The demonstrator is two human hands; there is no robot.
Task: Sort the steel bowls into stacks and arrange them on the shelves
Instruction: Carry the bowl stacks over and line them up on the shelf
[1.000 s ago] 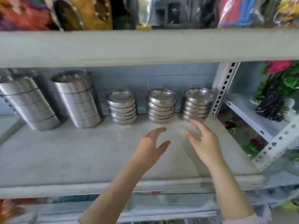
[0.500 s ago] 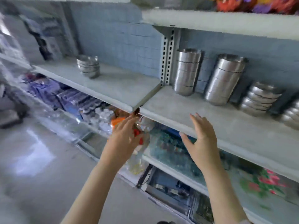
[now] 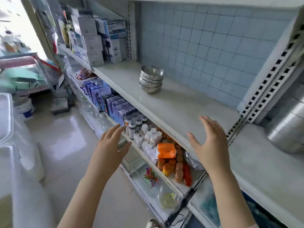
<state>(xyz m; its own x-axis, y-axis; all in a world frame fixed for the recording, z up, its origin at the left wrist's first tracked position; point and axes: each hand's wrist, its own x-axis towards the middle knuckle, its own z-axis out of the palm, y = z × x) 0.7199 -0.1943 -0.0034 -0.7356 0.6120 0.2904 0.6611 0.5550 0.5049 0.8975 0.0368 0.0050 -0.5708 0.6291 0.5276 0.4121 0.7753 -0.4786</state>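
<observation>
Both hands are raised in front of the shelf [image 3: 181, 102], and neither holds anything. The left hand [image 3: 109, 146] hangs out over the aisle with its fingers [image 3: 115, 129] spread loosely. The right hand [image 3: 209, 143] hovers at the shelf's front edge, fingers wide apart. A stack of steel bowls [image 3: 151, 79] sits further along that shelf, well apart from both hands, near the tiled wall [image 3: 205, 38]. A taller steel stack [image 3: 287, 127] stands on the next shelf to the right.

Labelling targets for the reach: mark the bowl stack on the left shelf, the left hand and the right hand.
bowl stack [image 3: 151, 79]: head view, side wall of the nested bowls.
left hand [image 3: 110, 146]: head view, back of the hand, fingers spread.
right hand [image 3: 208, 143]: head view, back of the hand, fingers spread.
</observation>
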